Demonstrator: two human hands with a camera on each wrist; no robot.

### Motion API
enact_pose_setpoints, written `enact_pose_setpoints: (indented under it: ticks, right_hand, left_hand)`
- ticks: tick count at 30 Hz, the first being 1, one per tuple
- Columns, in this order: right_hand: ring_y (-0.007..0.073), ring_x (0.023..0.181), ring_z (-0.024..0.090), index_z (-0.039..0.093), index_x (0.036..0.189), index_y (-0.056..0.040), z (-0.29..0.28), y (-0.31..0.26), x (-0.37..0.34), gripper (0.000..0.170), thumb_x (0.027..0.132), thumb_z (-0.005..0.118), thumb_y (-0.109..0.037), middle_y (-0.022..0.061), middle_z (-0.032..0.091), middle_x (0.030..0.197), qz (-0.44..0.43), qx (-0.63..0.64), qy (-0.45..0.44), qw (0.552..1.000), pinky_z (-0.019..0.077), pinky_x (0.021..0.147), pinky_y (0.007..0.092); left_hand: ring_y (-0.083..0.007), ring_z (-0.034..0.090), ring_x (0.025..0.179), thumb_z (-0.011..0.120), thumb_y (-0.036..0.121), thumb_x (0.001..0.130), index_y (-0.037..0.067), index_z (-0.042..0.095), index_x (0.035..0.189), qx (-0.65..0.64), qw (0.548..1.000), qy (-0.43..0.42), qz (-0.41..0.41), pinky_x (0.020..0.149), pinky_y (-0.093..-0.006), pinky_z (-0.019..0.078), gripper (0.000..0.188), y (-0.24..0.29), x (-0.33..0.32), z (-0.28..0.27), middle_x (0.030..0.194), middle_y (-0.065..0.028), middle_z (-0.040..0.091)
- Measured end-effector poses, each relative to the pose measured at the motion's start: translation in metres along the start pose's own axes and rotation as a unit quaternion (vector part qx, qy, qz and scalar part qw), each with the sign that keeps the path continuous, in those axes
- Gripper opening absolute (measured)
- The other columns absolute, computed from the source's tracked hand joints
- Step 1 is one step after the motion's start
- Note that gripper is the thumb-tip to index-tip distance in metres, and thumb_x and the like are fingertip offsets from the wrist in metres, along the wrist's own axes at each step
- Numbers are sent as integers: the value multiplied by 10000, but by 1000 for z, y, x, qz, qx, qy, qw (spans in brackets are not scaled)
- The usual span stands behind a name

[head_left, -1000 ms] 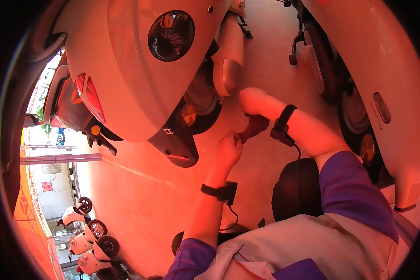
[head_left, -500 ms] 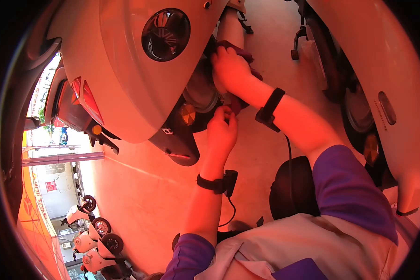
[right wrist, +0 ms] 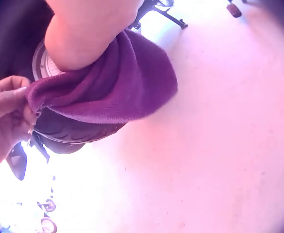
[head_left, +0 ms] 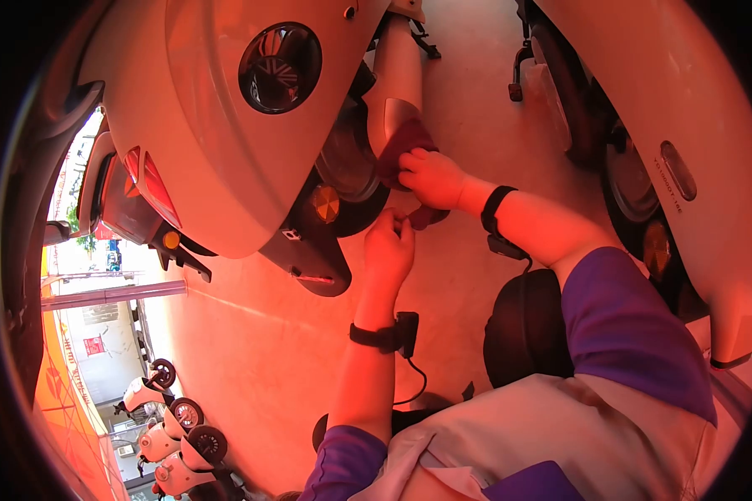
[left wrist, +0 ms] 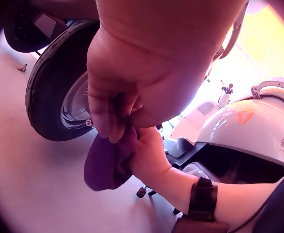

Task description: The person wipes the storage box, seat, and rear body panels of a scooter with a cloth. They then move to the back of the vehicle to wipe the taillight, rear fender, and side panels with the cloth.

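Note:
A purple cloth (head_left: 407, 140) spreads over the lower end of a silver-tipped part (head_left: 398, 75) beside the scooter's wheel (left wrist: 50, 94). My right hand (head_left: 436, 179) grips it from the right, fingers bent onto the fabric. Below and to the left, my left hand (head_left: 389, 249) pinches a bunched corner between thumb and fingers. In the right wrist view the cloth (right wrist: 132, 82) hangs in folds from that pinch (right wrist: 6, 114) across the tire. The left wrist view shows both hands close together, with the purple fabric (left wrist: 103, 167) hanging below the left fingers.
The white scooter body (head_left: 226, 159) with a round dark emblem looms at the left, an orange reflector (head_left: 325, 204) low on it. A second scooter (head_left: 685, 179) stands close on the right. Several small scooters (head_left: 175, 447) are parked farther off at the lower left.
My right hand went up to the wheel with the cloth, then came back down and right. The cloth now lies against the silver-tipped part. My left hand moved slightly up and left.

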State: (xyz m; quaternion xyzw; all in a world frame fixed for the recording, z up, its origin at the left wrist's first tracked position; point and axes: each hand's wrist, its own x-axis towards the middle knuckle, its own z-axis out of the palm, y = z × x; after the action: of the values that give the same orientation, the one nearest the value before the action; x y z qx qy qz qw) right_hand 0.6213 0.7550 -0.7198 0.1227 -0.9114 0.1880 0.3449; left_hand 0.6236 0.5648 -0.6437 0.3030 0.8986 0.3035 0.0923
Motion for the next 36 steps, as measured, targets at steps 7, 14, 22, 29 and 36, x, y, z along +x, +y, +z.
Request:
enact_pose_setpoints:
  ticks: [7, 14, 22, 29, 36]
  right_hand:
    - [317, 920, 594, 673, 745, -110, -11, -6, 13, 76, 763, 600, -99, 65, 618, 886, 182, 151, 51, 970, 519, 753, 411]
    - [393, 999, 567, 546, 1068, -35, -29, 17, 79, 220, 856, 561, -95, 205, 555, 1074, 336, 164, 312, 874, 474, 877, 439]
    - [505, 1118, 568, 461, 1220, 100, 54, 9, 16, 476, 926, 464, -274, 377, 566, 1188, 616, 352, 130, 693, 450, 965, 507]
    - [372, 1145, 608, 549, 1192, 53, 9, 86, 64, 412, 938, 499, -267, 276, 629, 1170, 559, 440, 314, 629, 465, 948, 420]
    - [443, 1344, 423, 533, 1377, -114, -5, 114, 119, 505, 920, 588, -322, 281, 450, 1442, 393, 211, 222, 867, 345, 1125, 452]
  left_hand:
    - [-236, 693, 717, 620, 91, 904, 22, 617, 992, 19, 999, 14, 41, 671, -341, 505, 112, 17, 1, -2, 749, -105, 694]
    - [-300, 681, 746, 619, 101, 903, 16, 597, 1012, -16, 995, 66, 74, 667, -385, 504, 140, 45, 18, -13, 758, -138, 675]
    - [-179, 684, 659, 598, 104, 923, -5, 601, 1001, -18, 999, -16, 27, 632, -313, 510, 134, 10, 17, 24, 742, -101, 688]
    - [-200, 692, 765, 586, 94, 923, -6, 576, 1083, -18, 998, 27, 45, 685, -319, 513, 189, 18, 32, 10, 818, -114, 702]
    - [-268, 703, 806, 566, 95, 927, -35, 564, 1142, -89, 994, 30, 50, 737, -352, 521, 251, 45, 95, 12, 870, -137, 722]
